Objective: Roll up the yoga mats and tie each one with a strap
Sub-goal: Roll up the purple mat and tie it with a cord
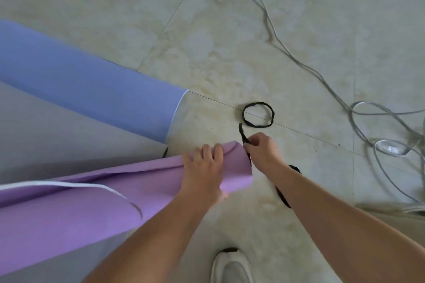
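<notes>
A rolled purple yoga mat (96, 202) lies across the lower left, its end pointing right. My left hand (204, 167) grips that end from above. Just right of the roll's end, my right hand (262, 151) pinches a black strap (242, 133); one tip sticks up above the fist, and the rest runs down under my right forearm. A blue rolled mat (87, 89) lies further back on a flat grey mat (57, 140). A second black strap (258, 114), closed into a loop, lies on the floor beyond my right hand.
The floor (230, 41) is pale marbled tile. Grey cables (322, 76) trail from the top centre to a tangle at the right edge. A white shoe (232, 266) stands at the bottom centre.
</notes>
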`<state>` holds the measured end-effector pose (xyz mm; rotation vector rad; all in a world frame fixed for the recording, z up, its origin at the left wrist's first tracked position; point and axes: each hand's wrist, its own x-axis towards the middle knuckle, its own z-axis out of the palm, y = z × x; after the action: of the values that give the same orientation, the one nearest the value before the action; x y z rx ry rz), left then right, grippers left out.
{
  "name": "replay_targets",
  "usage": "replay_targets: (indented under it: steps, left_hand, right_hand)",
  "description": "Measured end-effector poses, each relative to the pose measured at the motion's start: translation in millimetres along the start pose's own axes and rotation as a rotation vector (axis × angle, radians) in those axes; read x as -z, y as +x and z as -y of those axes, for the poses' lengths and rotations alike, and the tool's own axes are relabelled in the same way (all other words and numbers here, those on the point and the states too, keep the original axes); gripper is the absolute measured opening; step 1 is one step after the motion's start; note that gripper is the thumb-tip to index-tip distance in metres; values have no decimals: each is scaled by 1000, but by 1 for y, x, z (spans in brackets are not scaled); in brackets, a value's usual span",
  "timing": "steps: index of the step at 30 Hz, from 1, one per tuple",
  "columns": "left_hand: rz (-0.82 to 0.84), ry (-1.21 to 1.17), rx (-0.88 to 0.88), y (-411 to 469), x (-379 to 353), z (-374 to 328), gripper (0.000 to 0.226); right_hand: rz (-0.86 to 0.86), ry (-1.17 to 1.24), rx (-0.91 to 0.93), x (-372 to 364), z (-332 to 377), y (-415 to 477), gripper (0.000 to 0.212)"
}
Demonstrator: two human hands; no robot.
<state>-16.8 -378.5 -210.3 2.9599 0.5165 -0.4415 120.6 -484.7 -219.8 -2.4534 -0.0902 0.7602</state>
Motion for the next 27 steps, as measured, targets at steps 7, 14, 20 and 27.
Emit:
replay_targets:
  steps: [7, 14, 20, 27]
  left_hand:
    - [-298, -307, 73, -57, 147, 72, 112]
    - [-631, -884, 447, -206, 328, 182, 89]
    - [-604, -1318, 792, -333, 366, 252, 49]
    - [-781, -2204, 895, -449, 394, 320, 53]
  right_hand:
    - [-8, 337, 338, 74, 162, -140, 10]
    - [-53, 83, 1111, 89, 380, -319, 27]
    - [-58, -180, 1486, 0, 460, -438, 19]
    - [-48, -271, 1723, -57, 456, -515, 28]
